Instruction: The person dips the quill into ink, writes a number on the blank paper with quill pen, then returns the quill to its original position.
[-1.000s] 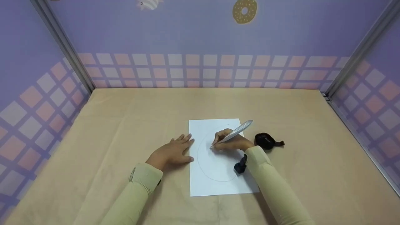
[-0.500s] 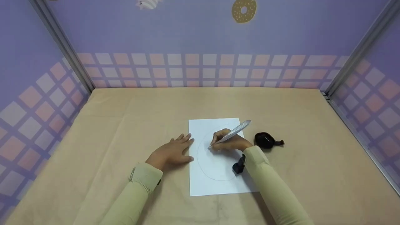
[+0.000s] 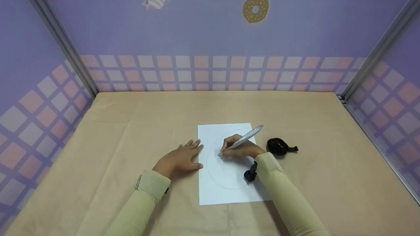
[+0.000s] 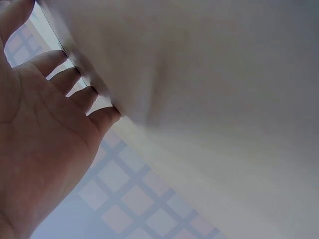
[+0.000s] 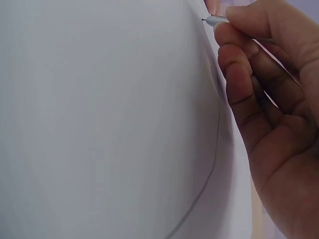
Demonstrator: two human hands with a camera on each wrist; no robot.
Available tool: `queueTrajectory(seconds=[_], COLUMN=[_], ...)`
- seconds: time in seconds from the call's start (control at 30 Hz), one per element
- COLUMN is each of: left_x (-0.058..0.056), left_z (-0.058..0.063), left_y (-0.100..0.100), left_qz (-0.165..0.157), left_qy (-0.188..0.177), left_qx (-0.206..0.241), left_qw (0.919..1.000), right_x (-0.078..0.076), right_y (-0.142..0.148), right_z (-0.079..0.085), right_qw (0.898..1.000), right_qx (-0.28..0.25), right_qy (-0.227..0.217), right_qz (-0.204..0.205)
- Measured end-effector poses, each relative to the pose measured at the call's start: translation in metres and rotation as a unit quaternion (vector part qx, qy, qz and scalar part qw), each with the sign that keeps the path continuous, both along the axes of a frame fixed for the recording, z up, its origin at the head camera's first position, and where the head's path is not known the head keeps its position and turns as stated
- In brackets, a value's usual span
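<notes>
A white sheet of paper (image 3: 213, 193) lies on the cloth-covered table with a thin, large rounded line (image 3: 210, 175) drawn on it. My right hand (image 3: 241, 147) pinches a pen with a silvery feather-shaped top (image 3: 251, 133), its point low over the paper inside the curve. In the right wrist view, thumb and fingers grip the pen's tip end (image 5: 215, 20), and part of the drawn line (image 5: 212, 169) shows beside the hand. My left hand (image 3: 180, 159) rests with spread, fairly straight fingers at the sheet's left edge; its palm (image 4: 50, 129) shows in the left wrist view.
Right of the paper lies a shiny black rounded object with a short stem (image 3: 278, 147). A small black device (image 3: 250, 175) juts from the right wrist over the sheet. Purple walls with a check pattern (image 3: 220, 62) enclose the beige tablecloth (image 3: 157, 121).
Between the first and second frames the right hand and pen shifted very slightly left; since then they stay nearly still. The left hand has stayed in place.
</notes>
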State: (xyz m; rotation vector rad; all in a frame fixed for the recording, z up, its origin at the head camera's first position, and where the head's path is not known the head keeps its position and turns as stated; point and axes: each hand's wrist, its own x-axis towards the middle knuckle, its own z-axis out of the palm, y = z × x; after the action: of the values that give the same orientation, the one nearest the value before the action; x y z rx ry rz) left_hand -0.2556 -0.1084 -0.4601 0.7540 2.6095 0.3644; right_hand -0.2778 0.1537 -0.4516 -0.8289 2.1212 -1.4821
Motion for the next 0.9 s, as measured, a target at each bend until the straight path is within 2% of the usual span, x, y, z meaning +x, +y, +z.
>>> queueTrajectory(seconds=[0.53,0.77,0.9], left_x=[0.001,0.001,0.001], left_z=[0.0,0.0,-0.001], left_y=[-0.001,-0.001,-0.001], left_qz=[-0.002,-0.001,0.001], left_qy=[0.007,0.01,0.01], left_qx=[0.01,0.002,0.002], left_qw=[0.9999,1.0,1.0], right_x=[-0.003,-0.013,-0.017], right_y=[-0.004,-0.005,-0.004], right_z=[-0.007,-0.025,-0.029], right_qw=[1.0,1.0,1.0], right_qx=[-0.017,-0.01,-0.017], right_qy=[0.003,0.019,0.019], right_qz=[0.011,0.012,0.019])
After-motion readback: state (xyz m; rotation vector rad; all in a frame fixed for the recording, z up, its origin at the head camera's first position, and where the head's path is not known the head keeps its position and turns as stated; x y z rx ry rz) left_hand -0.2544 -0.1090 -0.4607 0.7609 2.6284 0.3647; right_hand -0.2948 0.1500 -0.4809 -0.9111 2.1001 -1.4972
